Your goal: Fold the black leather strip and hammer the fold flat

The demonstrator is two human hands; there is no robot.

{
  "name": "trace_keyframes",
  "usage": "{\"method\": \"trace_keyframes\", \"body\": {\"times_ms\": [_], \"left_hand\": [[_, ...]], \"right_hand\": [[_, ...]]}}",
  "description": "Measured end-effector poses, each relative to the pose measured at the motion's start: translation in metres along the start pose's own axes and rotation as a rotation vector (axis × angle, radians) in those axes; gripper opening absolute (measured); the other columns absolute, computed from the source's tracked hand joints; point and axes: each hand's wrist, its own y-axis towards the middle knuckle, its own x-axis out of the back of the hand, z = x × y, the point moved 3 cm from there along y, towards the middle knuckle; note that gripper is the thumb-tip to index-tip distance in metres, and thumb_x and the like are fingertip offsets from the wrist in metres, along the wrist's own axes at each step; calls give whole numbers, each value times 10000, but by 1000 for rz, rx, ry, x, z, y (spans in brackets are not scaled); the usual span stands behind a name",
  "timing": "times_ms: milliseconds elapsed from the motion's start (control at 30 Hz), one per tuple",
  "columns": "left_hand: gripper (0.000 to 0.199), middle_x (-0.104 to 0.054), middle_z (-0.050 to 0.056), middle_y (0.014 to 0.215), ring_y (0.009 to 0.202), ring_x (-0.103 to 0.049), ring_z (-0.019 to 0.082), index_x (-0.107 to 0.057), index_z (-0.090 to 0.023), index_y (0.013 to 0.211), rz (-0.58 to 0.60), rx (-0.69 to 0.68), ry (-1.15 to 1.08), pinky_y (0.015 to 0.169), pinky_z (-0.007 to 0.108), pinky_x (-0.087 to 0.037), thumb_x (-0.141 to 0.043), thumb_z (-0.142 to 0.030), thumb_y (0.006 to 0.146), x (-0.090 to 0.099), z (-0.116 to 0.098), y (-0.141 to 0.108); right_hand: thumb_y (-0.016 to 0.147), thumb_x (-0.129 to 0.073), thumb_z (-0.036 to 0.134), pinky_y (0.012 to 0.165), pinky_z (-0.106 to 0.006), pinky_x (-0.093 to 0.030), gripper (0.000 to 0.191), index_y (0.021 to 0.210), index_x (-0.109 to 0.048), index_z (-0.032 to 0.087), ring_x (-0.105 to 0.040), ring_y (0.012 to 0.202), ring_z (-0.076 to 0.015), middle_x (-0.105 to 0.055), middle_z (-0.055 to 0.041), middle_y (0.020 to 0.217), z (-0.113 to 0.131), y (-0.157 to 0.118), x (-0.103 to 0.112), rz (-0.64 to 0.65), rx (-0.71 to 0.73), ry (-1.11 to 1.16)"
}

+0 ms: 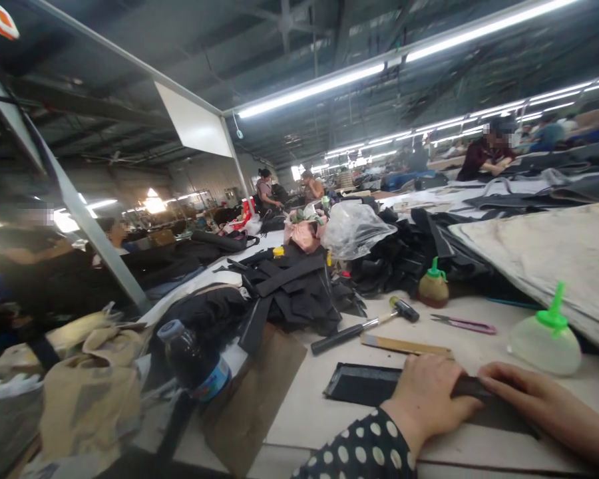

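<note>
Black fabric panel (362,384) lies on the pale tabletop (299,412), its left end sticking out past my left hand (426,392). Left fingers close together, laid over the panel, thumb out to the side, pressing down. Right hand (539,399) has its fingers together at the far edge of the dark material; can't tell whether they pinch it, thumb hidden.

Edges: wooden strip (404,345) sits right at my left fingertips, so tight on the far side. Bare tabletop left of the panel, up to the brown sheet (259,399). Some room also between the wooden strip and the snips (464,324). Off-white slab (539,246) bounds the far right; pile of black strips (289,286) bounds the far left.

Counts: 2 hands, 1 hammer (364,327), head to the right, 1 wooden strip, 1 pink-handled snips, 2 green-capped squeeze bottles, one amber (433,290), one cloudy clear (546,347), the clear one near my right hand. 1 dark drink bottle (194,362), tilted, blue label. Black strips overlap, too many to count.
</note>
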Motion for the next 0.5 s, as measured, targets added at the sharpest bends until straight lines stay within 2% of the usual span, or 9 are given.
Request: {"method": "trace_keyframes", "body": {"times_ms": [100, 200, 300, 400, 500], "left_hand": [[368, -641, 44, 1006, 969, -566, 214, -581, -194, 996, -9, 31, -40, 818, 348, -436, -483, -497, 812, 6, 6, -5], [326, -640, 27, 1023, 976, -565, 195, -584, -215, 1015, 32, 75, -32, 840, 322, -420, -532, -452, 798, 19, 18, -18], [288, -646, 13, 987, 957, -566, 190, -597, -230, 984, 81, 144, 8, 848, 318, -400, -553, -435, 786, 41, 36, -40], [267, -648, 14, 959, 924, -566, 195, -606, -227, 950, 137, 242, 18, 832, 308, -394, -578, -411, 758, 65, 55, -69], [269, -633, 7, 976, 905, -557, 184, -598, -228, 976, 188, 321, -58, 786, 265, -403, -586, -291, 714, 81, 69, -96]], "right_hand": [[755, -445, 560, 706, -269, -532, 393, 724, -677, 244, -646, 786, -244, -693, -48, 793, -6, 0, -5, 118, 15, 84], [753, -486, 561, 800, -287, -519, 390, 800, -684, 229, -637, 881, -251, -697, -48, 903, -19, -2, -4, 46, 40, 35], [791, -485, 515, 906, -318, -474, 369, 927, -686, 237, -606, 992, -249, -669, -50, 1040, -27, -7, -3, 6, 119, -85], [833, -452, 427, 904, -335, -477, 336, 1008, -676, 248, -604, 999, -248, -655, -67, 1064, -23, -16, -1, 15, 232, -191], [836, -425, 334, 866, -332, -499, 327, 1036, -673, 263, -620, 957, -246, -654, -85, 1040, -12, -21, 2, 88, 280, -223]]}}
